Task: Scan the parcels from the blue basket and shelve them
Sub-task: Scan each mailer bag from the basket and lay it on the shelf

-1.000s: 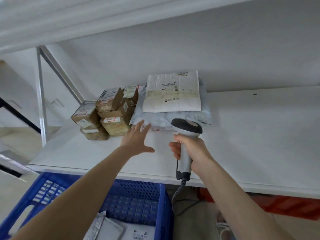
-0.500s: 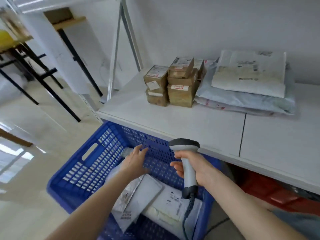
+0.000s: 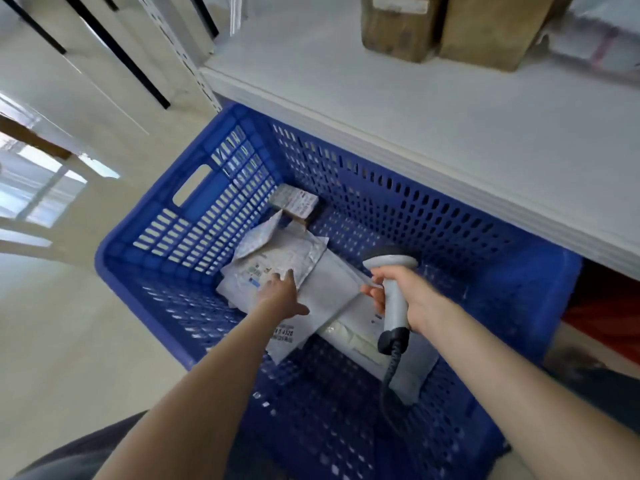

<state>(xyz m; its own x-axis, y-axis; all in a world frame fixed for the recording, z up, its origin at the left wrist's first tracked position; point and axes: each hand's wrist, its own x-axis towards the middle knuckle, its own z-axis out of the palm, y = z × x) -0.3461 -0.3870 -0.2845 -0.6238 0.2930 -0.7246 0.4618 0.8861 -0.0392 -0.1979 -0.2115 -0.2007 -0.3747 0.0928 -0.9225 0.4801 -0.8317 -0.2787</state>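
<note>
Down into the blue basket (image 3: 145,233) goes the left hand (image 3: 282,296), fingers (image 3: 277,280) flat on a white mailer (image 3: 284,252) (right hand (image 3: 415,296) grips the scanner (image 3: 393,303)).

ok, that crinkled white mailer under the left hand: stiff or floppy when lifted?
Probably floppy: the crinkled white mailer is visibly creased and rumpled. Likely light: it lies thin on other mailers. Its film may slip under the left hand resting on it.
</note>
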